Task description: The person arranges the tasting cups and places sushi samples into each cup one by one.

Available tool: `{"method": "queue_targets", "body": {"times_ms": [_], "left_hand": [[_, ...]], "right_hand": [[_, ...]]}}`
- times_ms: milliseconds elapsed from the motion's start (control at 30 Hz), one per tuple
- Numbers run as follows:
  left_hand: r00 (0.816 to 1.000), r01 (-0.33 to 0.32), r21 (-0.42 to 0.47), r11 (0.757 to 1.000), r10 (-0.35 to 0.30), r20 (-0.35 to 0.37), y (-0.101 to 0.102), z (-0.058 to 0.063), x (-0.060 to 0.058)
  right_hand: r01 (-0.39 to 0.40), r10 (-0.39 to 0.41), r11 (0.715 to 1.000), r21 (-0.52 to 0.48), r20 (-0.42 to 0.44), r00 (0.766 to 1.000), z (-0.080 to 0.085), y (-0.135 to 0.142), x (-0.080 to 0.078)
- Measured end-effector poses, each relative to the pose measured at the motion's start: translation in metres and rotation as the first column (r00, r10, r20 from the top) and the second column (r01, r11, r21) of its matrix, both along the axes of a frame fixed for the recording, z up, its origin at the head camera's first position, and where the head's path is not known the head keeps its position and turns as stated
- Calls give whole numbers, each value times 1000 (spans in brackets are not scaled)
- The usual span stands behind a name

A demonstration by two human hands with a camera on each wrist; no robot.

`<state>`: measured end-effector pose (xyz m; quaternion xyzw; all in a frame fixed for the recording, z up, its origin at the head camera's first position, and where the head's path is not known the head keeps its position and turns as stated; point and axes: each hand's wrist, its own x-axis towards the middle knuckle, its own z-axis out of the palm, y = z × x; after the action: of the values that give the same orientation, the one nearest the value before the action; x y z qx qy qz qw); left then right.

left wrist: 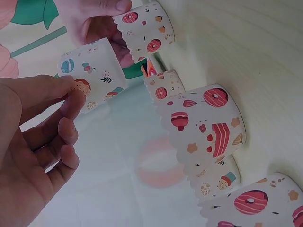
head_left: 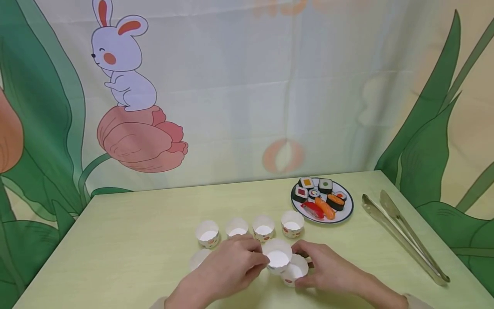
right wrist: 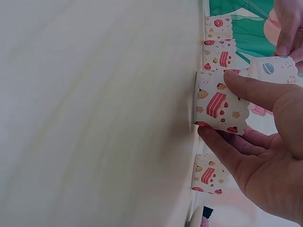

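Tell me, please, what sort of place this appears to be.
Probably a staged tabletop set-up: a cloth printed with a rabbit hangs behind the table, which holds paper cups and a plate of sushi-like pieces.

Head view, lower ctr: 7 paper cups (head_left: 292,230) visible, i.e. 4 in the back row, 1 partly hidden at the row's lower L, 2 at the 2 hands (head_left: 235,262) (head_left: 328,262), 1 cup per hand; can't tell if more sit behind the L hand. R of ctr: 1 plate (head_left: 344,214) w/ 8 sushi pcs (head_left: 335,202). Far R: 1 pr tongs (head_left: 417,256), 2 arms. Bottom edge: 2 cuffs (head_left: 158,303) (head_left: 417,303). Upper L: 1 printed rabbit (head_left: 135,90). L side: 2 printed tulips (head_left: 143,141) (head_left: 7,137), 1 cut off. 1 table (head_left: 135,231).
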<state>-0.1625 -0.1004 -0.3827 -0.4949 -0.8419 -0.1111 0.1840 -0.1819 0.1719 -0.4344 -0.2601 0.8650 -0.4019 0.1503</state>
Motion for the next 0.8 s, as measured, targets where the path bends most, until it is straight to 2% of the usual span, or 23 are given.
{"method": "queue_targets", "body": {"times_ms": [233,533,800], "left_hand": [[999,-44,-2,999,44,18,-3,-1,-3],[992,-123,-3,992,123,5,-6,-5,-5],[991,-135,-31,990,135,19,-5,-8,-8]], "right_hand": [[-2,2,1000,19,-31,1000,0,4,1],[-11,11,1000,19,-21,1000,2,7,2],[-50,51,998,35,-7,999,5,10,6]]}}
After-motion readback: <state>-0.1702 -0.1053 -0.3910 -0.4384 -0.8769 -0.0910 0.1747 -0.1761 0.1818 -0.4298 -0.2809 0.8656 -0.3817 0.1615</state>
